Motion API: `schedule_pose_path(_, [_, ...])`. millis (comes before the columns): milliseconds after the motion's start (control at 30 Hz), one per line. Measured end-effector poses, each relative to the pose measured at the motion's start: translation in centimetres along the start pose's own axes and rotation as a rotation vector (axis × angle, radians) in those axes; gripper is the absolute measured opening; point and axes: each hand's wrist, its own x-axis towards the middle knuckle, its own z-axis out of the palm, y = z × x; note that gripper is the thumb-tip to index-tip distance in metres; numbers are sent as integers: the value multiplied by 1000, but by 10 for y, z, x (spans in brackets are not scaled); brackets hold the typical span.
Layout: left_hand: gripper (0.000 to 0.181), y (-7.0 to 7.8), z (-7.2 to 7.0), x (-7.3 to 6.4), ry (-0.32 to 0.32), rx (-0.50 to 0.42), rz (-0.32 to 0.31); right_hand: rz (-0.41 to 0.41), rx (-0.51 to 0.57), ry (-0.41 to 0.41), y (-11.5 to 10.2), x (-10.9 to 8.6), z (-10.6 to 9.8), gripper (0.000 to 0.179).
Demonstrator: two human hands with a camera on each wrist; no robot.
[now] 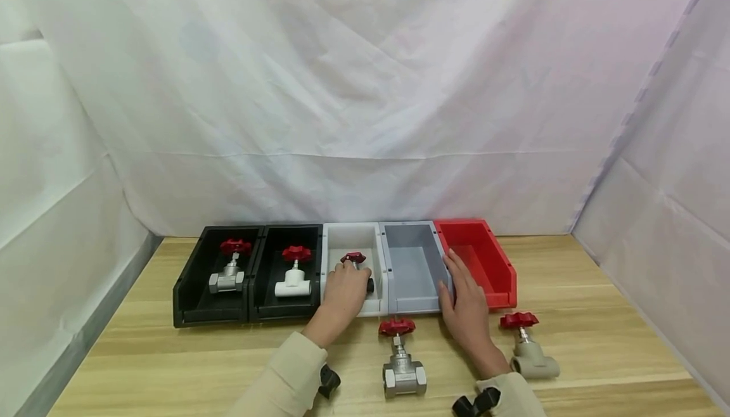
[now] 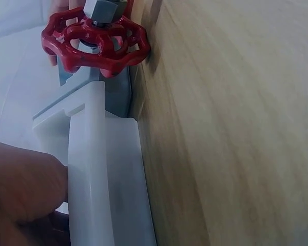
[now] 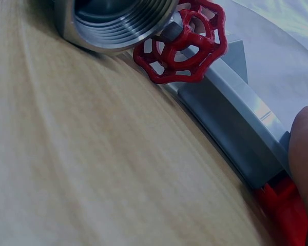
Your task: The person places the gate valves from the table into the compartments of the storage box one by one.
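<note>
"Pale sleeves [image 1: 279, 376] come nearest us, then the steel valve [image 1: 402, 376] lying on the table [image 1: 165, 372], its red wheel [image 1: 397, 326] toward the bins. Where are our hands?"

"Our left hand [image 1: 345, 289] reaches into the white bin [image 1: 373, 307], fingers curled over a dark-bodied valve [image 1: 371, 286]. We judge that they pinch it, though the fingertips are hidden. Our right hand [image 1: 466, 309] lies spread, fingers straight along the wall between the grey bin [image 1: 413, 271] and the red bin [image 1: 473, 255]."

"So which step are we on?"

"Settling that valve in its bin, we think, since the two black bins [image 1: 211, 317] hold a metal valve [image 1: 228, 279] and a white valve [image 1: 293, 285]."

"And the next move?"

"It probably calls for loosening our left fingers without rolling the valve. After that, the steel valve, just in front of the grey bin, seems handier for us than the tan valve [image 1: 534, 362], off beyond our right wrist."
</note>
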Motion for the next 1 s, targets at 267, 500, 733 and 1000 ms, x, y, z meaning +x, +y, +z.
schedule_pose_path(267, [15, 2, 1, -5, 35, 133, 29, 5, 9, 3, -2, -1, -2, 64])
schedule_pose_path(500, [29, 2, -5, -12, 88, 141, 80, -1, 7, 3, -2, -1, -3, 65])
schedule_pose_path(733, [37, -2, -21, -23, 223, 87, 108, 3, 3, -4, -2, 0, -4, 66])
schedule_pose_path(1000, [49, -12, -34, -41, 254, 37, 110, -11, 3, 3, -2, 1, -1, 65])
